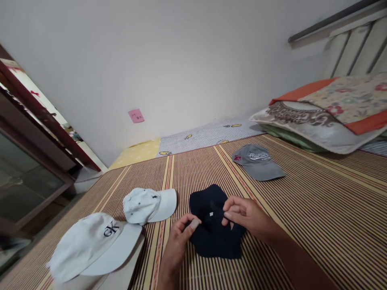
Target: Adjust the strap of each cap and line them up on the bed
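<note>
A navy blue cap [219, 243] lies on the striped mat with its inside facing me, a small white label showing in it. My left hand [181, 233] pinches the cap's left edge between thumb and fingers. At the right edge, my right hand [246, 215] is closed with thumb and fingertips on a dark part of the same cap; which part is hard to make out. To the left rest a small white cap [143, 204] with a dark logo and a larger white cap [87, 241] marked CK. A grey cap [256, 163] with white lettering sits farther back on the right.
The striped mat [320, 201] covers the bed. Pillows [326, 117] are piled at the right, below a radiator [356, 46]. A white wall [181, 60] stands behind. Under the CK cap is a flat pale object [121, 266]. A glass-fronted cabinet [27, 185] is at the left.
</note>
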`<state>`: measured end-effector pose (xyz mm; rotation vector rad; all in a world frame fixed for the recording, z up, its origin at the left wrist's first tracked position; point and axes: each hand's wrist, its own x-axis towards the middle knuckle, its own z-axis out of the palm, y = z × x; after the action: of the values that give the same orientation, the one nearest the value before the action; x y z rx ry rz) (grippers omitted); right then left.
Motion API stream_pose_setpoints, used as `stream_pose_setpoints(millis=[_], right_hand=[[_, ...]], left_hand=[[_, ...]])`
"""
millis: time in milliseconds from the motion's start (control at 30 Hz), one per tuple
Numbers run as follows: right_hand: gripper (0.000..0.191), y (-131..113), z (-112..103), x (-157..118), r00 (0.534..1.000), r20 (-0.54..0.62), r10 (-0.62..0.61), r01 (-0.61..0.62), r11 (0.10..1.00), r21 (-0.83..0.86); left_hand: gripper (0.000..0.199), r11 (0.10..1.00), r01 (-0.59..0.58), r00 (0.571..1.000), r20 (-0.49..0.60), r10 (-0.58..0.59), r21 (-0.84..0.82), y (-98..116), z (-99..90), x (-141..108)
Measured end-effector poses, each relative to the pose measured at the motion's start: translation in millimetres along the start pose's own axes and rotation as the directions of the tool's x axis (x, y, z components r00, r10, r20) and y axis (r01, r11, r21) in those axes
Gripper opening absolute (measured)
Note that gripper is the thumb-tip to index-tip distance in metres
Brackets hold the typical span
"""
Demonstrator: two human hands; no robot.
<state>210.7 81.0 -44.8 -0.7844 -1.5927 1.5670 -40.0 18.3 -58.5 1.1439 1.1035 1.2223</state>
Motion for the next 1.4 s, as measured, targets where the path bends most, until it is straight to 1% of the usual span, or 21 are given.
stream_pose_setpoints(millis=[67,133,233,400,467,500,567,633,700,800,933,1000,1100,1167,1233,1300,1400], right_hand=[[0.029,1.3,-2.5,-1.6,0.997,0.081,0.017,-0.025,0.995,0.1],[0.028,2.3,-4.0,-3.2,0.991,0.131,0.009,-0.027,0.99,0.14],[0.027,2.6,-6.8,-4.6,0.984,0.17,-0.047,0.014,0.981,0.195],[0.029,2.5,-12.5,-4.0,0.973,0.183,-0.14,0.073,0.941,0.331],[0.029,2.1,-12.1,-3.6,0.975,0.182,-0.124,0.068,0.956,0.285],[0.027,1.8,-10.9,-3.5,0.981,0.165,-0.098,0.059,0.973,0.223],[0.023,0.7,-6.7,-3.5,0.994,0.104,-0.041,0.036,0.998,0.045],[0.022,-0.4,-1.2,-3.9,0.997,0.08,0.016,-0.009,0.996,-0.09],[0.025,-1.0,4.5,-4.7,0.99,0.122,0.071,-0.056,0.991,-0.124],[0.026,-0.1,10.6,-6.8,0.974,0.18,0.138,-0.121,0.987,-0.102],[0.027,2.5,10.8,-10.2,0.952,0.182,0.245,-0.219,0.964,-0.153],[0.026,2.2,6.7,-10.4,0.963,0.167,0.211,-0.194,0.975,-0.109],[0.031,-1.4,-4.8,-8.4,0.993,0.103,0.057,-0.069,0.99,0.12],[0.039,-4.3,-14.1,-7.7,0.998,0.052,-0.033,0.017,0.959,0.284],[0.046,-6.2,-21.7,-8.6,0.995,0.042,-0.085,0.062,0.917,0.393],[0.05,-7.3,-25.1,-11.0,0.991,0.082,-0.105,0.061,0.907,0.417],[0.046,-9.5,-20.4,-14.0,0.983,0.17,-0.062,0.005,0.948,0.319]], left_hand=[[0.038,0.997,0.02,0.999,0.045,-0.017,-0.072,-0.7,4.6,-1.0],[0.04,0.992,0.042,0.996,0.079,-0.032,-0.121,-2.8,9.2,-0.8],[0.04,0.986,0.064,0.992,0.117,-0.046,-0.156,-6.2,14.5,0.7],[0.038,0.982,0.092,0.986,0.153,-0.067,-0.163,-10.5,19.5,4.0],[0.037,0.982,0.111,0.981,0.173,-0.084,-0.153,-11.5,21.3,4.8],[0.037,0.982,0.118,0.979,0.182,-0.091,-0.144,-11.5,22.2,4.8],[0.037,0.986,0.12,0.977,0.187,-0.097,-0.117,-10.2,23.8,4.2],[0.035,0.988,0.123,0.979,0.177,-0.106,-0.089,-7.7,25.0,3.1],[0.035,0.989,0.121,0.98,0.171,-0.106,-0.08,-5.5,25.6,2.4],[0.039,0.99,0.124,0.98,0.167,-0.112,-0.065,-4.2,25.2,3.1],[0.041,0.987,0.151,0.977,0.159,-0.142,-0.049,-4.3,22.9,4.7],[0.04,0.989,0.134,0.98,0.157,-0.124,-0.054,-4.5,21.5,4.6],[0.04,0.992,0.115,0.984,0.143,-0.107,-0.053,-5.8,19.6,3.8],[0.04,0.989,0.132,0.984,0.131,-0.123,-0.064,-6.7,18.8,3.2],[0.039,0.985,0.147,0.982,0.131,-0.135,-0.089,-6.8,18.7,2.7],[0.037,0.982,0.147,0.982,0.138,-0.129,-0.122,-6.3,18.9,2.2],[0.034,0.981,0.118,0.984,0.151,-0.094,-0.155,-5.1,19.6,1.3]])
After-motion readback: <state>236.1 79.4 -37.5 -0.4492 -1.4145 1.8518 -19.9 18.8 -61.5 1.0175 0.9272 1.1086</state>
